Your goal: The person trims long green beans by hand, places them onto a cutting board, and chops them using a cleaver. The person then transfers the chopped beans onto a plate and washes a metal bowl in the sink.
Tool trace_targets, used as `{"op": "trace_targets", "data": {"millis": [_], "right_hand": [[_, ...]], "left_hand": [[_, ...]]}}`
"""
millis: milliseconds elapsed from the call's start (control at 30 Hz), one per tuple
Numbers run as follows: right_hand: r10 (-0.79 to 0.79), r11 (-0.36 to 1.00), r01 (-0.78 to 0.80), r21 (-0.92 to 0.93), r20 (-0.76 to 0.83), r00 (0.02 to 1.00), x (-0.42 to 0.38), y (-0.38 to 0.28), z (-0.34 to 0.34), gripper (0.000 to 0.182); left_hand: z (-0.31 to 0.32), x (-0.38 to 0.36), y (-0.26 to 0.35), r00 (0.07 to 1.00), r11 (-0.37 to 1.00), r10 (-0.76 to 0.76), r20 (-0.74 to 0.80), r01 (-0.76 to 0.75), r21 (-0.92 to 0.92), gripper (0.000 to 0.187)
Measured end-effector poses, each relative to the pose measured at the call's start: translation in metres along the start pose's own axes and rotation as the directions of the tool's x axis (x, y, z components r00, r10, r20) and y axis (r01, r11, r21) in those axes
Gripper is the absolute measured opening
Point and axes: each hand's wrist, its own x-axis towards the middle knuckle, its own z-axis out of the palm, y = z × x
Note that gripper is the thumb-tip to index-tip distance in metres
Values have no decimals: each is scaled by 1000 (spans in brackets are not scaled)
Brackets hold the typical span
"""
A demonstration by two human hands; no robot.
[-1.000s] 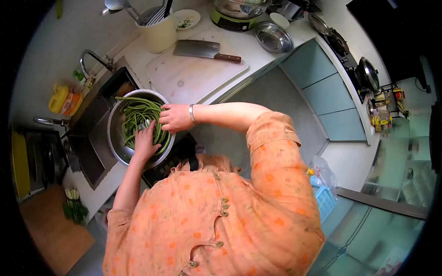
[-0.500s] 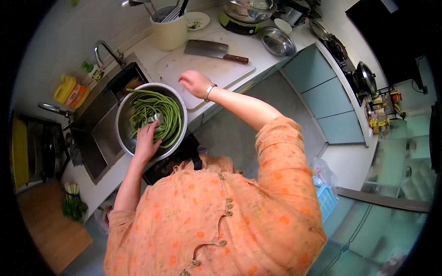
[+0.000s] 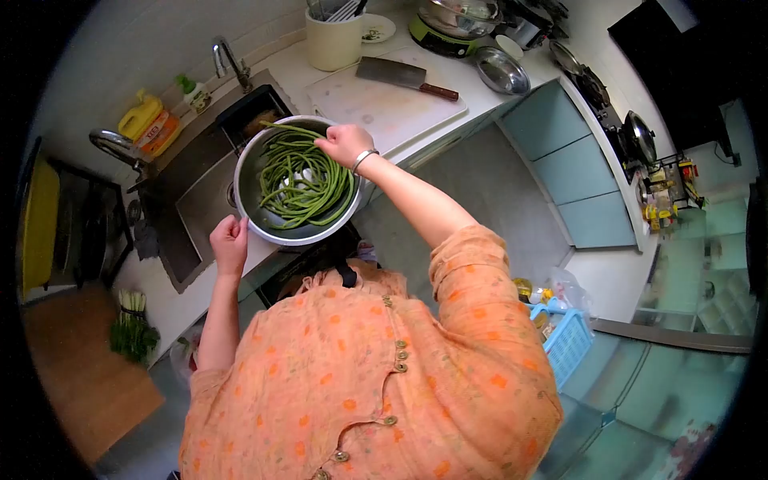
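Observation:
A round metal basin (image 3: 250,196) with long green beans (image 3: 308,180) coiled inside stands at the counter's edge, partly over the sink. My left hand (image 3: 230,244) is closed at the basin's left rim, thumb against the edge. On the opposite side, my right hand (image 3: 346,146), with a silver bangle on the wrist, is closed over the upper right rim. Its fingertips are partly hidden. A few bean ends lie along the basin's upper rim.
Behind the basin, a cleaver (image 3: 392,72) lies on a white cutting board (image 3: 376,112). The sink (image 3: 184,232) with a faucet (image 3: 228,60) is at left. A metal bowl (image 3: 502,70) sits farther right, and bundled greens (image 3: 132,328) lie lower left.
My left hand has come out of the beans to the basin's left rim. My right hand has moved from above the cutting board down to the right rim.

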Motion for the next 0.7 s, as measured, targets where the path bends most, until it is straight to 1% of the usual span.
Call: {"op": "trace_targets", "data": {"millis": [33,100,167,200,267,300,333,367,400,433,467,500,533,567,600,633,667,700], "right_hand": [[-5,1000,5,2,2,1000,-6,-7,3,25],[-169,986,169,3,-47,985,-18,-19,11,20],[-256,966,257,10,-67,964,-31,-29,21,16],[-269,963,271,8,-68,961,-41,-34,27,15],[-310,950,312,21,-74,948,-59,-42,34,15],[-323,944,327,40,-77,943,-70,-46,34,16],[-326,943,329,42,-62,943,-80,-48,28,20],[-281,959,281,22,-19,960,-87,-46,26,25],[-256,966,258,36,-37,966,-97,-47,24,29],[-192,981,192,5,11,981,-104,-46,19,33],[-177,983,178,34,-45,983,-108,-42,21,36],[-124,989,127,80,-42,991,-115,-36,24,38],[-138,970,167,178,-167,976,-120,-38,26,38],[-93,983,111,149,-122,988,-123,-37,23,38],[-59,990,71,121,-96,994,-127,-35,21,35],[-29,996,35,85,-76,997,-127,-32,23,32],[-48,995,54,79,-77,996,-123,-29,30,32],[-51,996,58,67,-92,994,-123,-31,33,26]], "left_hand": [[-8,-4,-2,998,998,-61,-11,60,-30,42],[-22,-13,-6,996,997,-79,-38,78,-27,45],[-34,-25,-11,980,984,-175,-96,171,-51,45],[-41,-33,-16,974,981,-196,-118,192,-40,45],[-53,-45,-32,952,958,-285,-115,278,-69,46],[-62,-51,-38,934,951,-310,-180,306,-48,46],[-65,-55,-43,917,939,-344,-200,333,-87,46],[-70,-59,-54,902,927,-373,-216,352,-131,47],[-79,-68,-69,882,919,-394,-260,373,-125,47],[-84,-75,-82,860,888,-451,-240,406,-215,48],[-87,-77,-92,842,850,-498,-209,426,-309,50],[-95,-83,-94,828,845,-512,-228,438,-306,50],[-98,-86,-95,822,840,-520,-233,442,-316,50],[-100,-89,-96,815,834,-527,-239,444,-327,49],[-103,-93,-96,811,839,-531,-246,462,-288,47],[-99,-96,-102,801,835,-538,-263,464,-295,47],[-93,-97,-110,827,842,-518,-217,448,-302,45],[-92,-95,-109,856,848,-493,-157,433,-305,42]]}}
